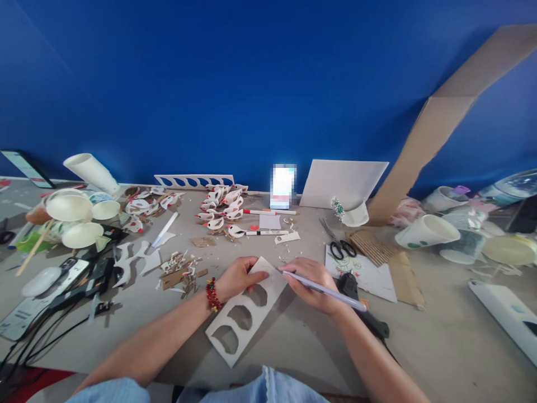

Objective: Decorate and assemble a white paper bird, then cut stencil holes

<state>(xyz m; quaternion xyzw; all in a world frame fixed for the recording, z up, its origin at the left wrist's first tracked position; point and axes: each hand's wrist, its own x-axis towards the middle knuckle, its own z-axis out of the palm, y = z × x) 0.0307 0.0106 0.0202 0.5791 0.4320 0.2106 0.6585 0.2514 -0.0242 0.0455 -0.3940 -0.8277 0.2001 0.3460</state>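
A white board strip point(247, 318) with several cut-out holes lies slanted in front of me. My left hand point(241, 280) grips its upper part, thumb on top and fingers at the far edge. In my right hand point(310, 282) is a slim lavender pen-shaped tool point(331, 292), held like a pencil. Its tip points at the strip's upper right edge; whether it touches, I cannot tell. Beyond my hands are several white bird-shaped cut-outs point(216, 224) with red tips. A black-and-white marker point(264, 233) and a small white offcut point(287, 238) lie near them.
Black-handled scissors point(343, 248), corrugated cardboard point(371, 246) and a black glue gun point(364, 310) sit to the right. Paper cups point(69, 206), cables and cardboard scraps point(180, 274) crowd the left. A lit phone point(282, 187) and a white board point(344, 182) lean against the blue wall.
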